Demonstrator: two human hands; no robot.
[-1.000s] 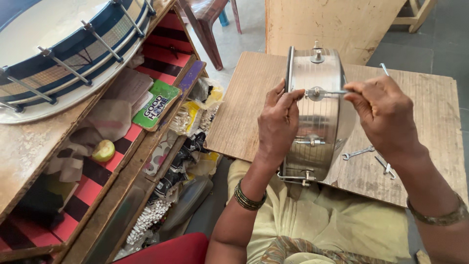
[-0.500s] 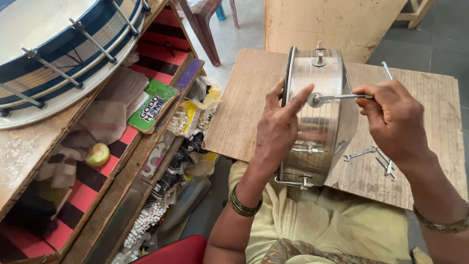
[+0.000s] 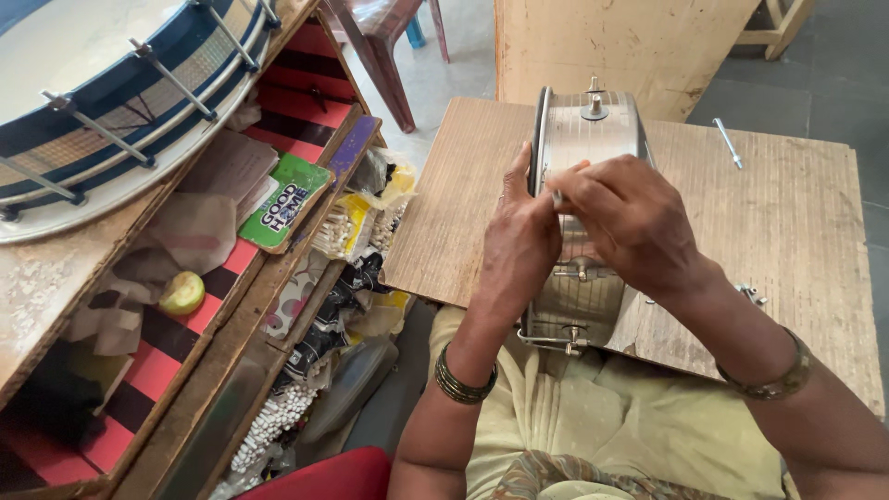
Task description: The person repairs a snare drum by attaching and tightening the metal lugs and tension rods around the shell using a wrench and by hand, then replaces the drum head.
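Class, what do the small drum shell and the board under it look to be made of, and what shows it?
Drum shell: apparently metal, a brushed silvery finish with dull reflections. Board: seemingly wood or plywood, bare and matt, with fine parallel grain lines and worn edges.

Left hand [image 3: 520, 243] and right hand [image 3: 630, 220] touching

Wooden board [image 3: 796, 231] — drum shell [image 3: 583, 139], bolt [image 3: 728, 143]

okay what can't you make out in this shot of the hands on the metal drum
Head view, all of it:
- Rod end at the left hand: covered by the right hand, only a sliver shows.
- Metal drum shell: its middle is behind both hands, its far side faces away.
- Large striped drum: cut off by the top and left edges.
- Loose rod on the wooden board: too small to tell its thread.
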